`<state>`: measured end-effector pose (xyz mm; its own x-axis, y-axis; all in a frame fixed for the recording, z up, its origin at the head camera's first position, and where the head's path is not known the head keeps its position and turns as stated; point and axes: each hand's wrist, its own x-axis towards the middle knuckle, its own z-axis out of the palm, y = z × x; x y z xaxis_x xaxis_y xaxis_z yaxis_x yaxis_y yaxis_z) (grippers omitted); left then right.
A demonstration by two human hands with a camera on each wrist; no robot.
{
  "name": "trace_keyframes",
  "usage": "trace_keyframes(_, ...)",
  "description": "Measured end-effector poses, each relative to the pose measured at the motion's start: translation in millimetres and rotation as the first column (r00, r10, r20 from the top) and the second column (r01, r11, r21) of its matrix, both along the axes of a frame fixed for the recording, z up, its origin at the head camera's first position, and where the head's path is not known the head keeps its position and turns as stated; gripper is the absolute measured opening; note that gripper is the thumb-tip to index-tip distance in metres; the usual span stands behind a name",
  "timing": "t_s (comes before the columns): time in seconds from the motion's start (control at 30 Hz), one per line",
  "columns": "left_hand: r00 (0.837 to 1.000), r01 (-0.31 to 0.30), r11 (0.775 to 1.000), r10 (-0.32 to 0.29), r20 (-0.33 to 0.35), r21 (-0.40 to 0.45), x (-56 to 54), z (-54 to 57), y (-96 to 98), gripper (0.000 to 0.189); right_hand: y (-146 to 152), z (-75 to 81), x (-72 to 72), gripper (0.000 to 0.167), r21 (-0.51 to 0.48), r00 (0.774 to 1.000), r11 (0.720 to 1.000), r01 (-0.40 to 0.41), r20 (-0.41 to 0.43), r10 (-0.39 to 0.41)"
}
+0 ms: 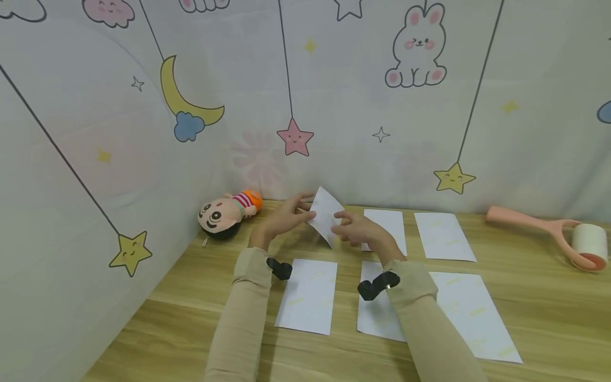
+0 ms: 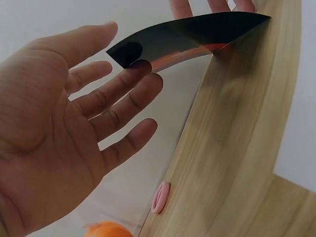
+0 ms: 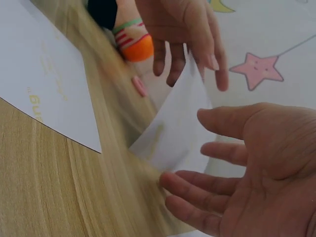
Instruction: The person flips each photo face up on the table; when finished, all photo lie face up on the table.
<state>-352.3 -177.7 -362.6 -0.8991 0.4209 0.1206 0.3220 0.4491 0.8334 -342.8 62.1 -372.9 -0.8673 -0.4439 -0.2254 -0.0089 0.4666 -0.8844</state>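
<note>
A slightly curved photo print point(image 1: 325, 212) stands tilted above the table between the two hands. Its pale back carries faint yellow marks, while its dark glossy face shows in the left wrist view. The left hand point(image 1: 288, 215) is at the print's left edge with fingers spread, a fingertip point(image 2: 140, 67) touching the print and the thumb close above it. On the other side, the right hand point(image 1: 358, 229) has its fingers loosely extended, fingertips right at the print's right edge. The print's lower corner is close over the wood.
Several white sheets lie face down, including one print point(image 1: 310, 297) in front and one point(image 1: 445, 237) at back right. A soft doll point(image 1: 224, 215) lies at the back left. A pink-handled roller point(image 1: 549, 233) lies right. A patterned curtain point(image 1: 343, 106) borders the table.
</note>
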Motion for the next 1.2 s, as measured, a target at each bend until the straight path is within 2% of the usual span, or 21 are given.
trace_keyframes(0.23,0.999,0.038,0.994,-0.037,-0.011,0.106,-2.0,-1.9,1.2,0.049,-1,4.1,0.1,0.065,-0.015,1.000,1.000,0.002,-0.011,-0.002)
trace_keyframes(0.43,0.993,0.115,0.982,-0.119,0.011,0.152,-1.8,-0.5,3.4,0.048,0,10.5,2.0,0.072,-0.046,1.000,0.999,0.013,-0.018,-0.014)
trace_keyframes(0.63,0.971,0.215,0.959,-0.231,0.070,0.184,-1.0,-0.1,8.8,0.050,3,16.7,5.2,0.084,-0.027,0.998,0.998,0.065,0.013,-0.064)
trace_keyframes(0.83,0.943,0.301,0.941,-0.317,0.097,0.152,-1.9,-0.7,16.7,0.048,5,18.4,4.3,0.089,-0.060,0.995,0.993,0.100,0.033,-0.098)
trace_keyframes(1.03,0.948,0.289,0.953,-0.298,0.115,0.090,-0.8,-1.0,18.1,0.050,7,18.7,4.3,0.078,-0.083,0.992,0.989,0.122,0.045,-0.119)
trace_keyframes(1.2,0.959,0.245,0.969,-0.248,0.136,0.033,-0.8,-5.3,15.8,0.051,6,15.5,3.1,0.072,-0.107,0.991,0.986,0.125,0.066,-0.118)
